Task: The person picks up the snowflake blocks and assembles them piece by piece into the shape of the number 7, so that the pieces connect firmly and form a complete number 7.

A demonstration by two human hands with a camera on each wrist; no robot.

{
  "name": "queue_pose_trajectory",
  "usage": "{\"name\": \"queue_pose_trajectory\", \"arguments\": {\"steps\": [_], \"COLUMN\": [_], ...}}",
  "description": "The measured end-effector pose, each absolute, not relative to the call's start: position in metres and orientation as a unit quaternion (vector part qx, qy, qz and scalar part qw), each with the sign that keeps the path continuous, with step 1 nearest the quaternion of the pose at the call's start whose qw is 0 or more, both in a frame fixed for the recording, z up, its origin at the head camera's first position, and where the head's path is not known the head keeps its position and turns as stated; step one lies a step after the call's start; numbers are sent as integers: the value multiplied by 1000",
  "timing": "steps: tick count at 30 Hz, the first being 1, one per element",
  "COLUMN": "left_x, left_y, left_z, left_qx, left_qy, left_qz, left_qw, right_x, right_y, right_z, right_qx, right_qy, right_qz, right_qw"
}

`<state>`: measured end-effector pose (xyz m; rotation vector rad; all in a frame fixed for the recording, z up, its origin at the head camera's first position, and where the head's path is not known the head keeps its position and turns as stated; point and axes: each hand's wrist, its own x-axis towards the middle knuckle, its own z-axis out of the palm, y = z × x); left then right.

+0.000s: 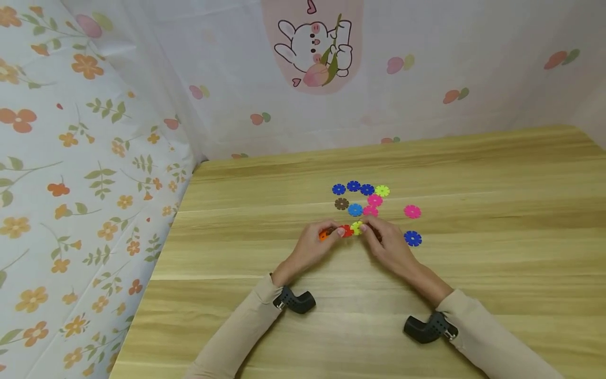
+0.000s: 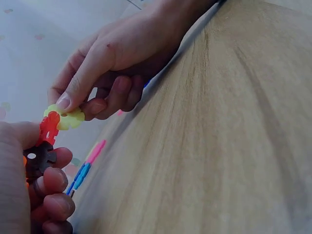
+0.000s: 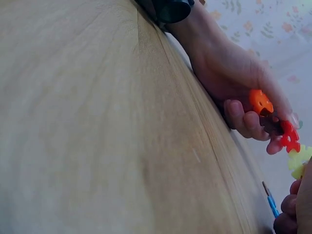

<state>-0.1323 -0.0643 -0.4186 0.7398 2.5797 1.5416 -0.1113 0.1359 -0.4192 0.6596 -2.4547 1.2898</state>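
Observation:
My left hand holds a short chain of notched plastic discs: an orange disc, a dark brown disc and a red disc. Thumb and fingers pinch the chain near the red one. From the other side, my right hand pinches a yellow disc between thumb and forefinger. Red and yellow meet edge to edge; how deeply their notches interlock cannot be told. Both hands are raised off the wooden table.
Beyond the hands lies a group of discs: several dark blue, a yellow-green, a brown, a light blue and two pink. Another pink disc and a blue disc lie at right. A patterned curtain hangs behind.

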Motion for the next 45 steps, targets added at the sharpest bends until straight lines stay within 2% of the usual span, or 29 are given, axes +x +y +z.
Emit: {"name": "queue_pose_trajectory", "arguments": {"steps": [11, 19, 24, 32, 38, 45], "left_x": [-133, -129, -127, -127, -124, -130], "left_y": [-66, -68, -66, -63, -61, -63], "left_z": [-416, -415, -416, -419, -422, -420], "left_qx": [249, 238, 224, 182, 164, 151], "left_qy": [825, 826, 817, 789, 785, 794], "left_qz": [504, 506, 528, 582, 589, 582], "left_qw": [57, 68, 58, 71, 95, 85], "right_x": [-112, -108, -108, -106, -103, -132], "right_y": [129, 124, 122, 124, 142, 187], "right_z": [-415, -417, -415, -413, -400, -365], "right_qx": [195, 216, 232, 229, 197, 165], "right_qy": [-855, -849, -848, -862, -875, -914], "right_qz": [468, 459, 450, 432, 435, 355], "right_qw": [112, 145, 158, 135, 79, 109]}}
